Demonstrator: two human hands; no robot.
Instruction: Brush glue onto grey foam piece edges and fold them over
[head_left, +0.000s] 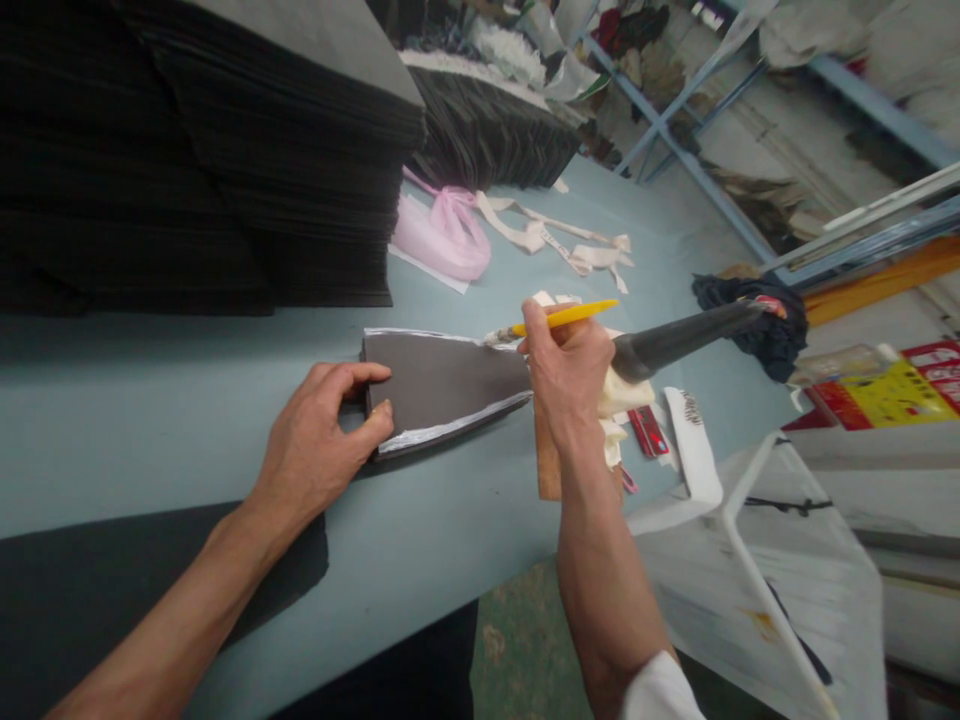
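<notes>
A tapering stack of dark grey sheets [450, 385] lies on the blue-green table, its two long edges streaked with a white, paste-like coating. My left hand [326, 430] grips the wide left end of this stack, thumb and fingertips on its top face. Pinched in my right hand [566, 365] is a brush with a yellow handle [577, 314]. Its whitened bristles touch the far edge of the top sheet near the narrow end. My right hand and wrist hide that narrow end.
Tall stacks of black sheets [322, 200] stand at the back left. Behind my work lie a pink bag [450, 235] and cream fabric strips [555, 235]. A dark curved horn-like object [675, 340], a wooden block [549, 460] and a red packet [648, 433] sit to the right. Another dark sheet [285, 560] lies near my left forearm.
</notes>
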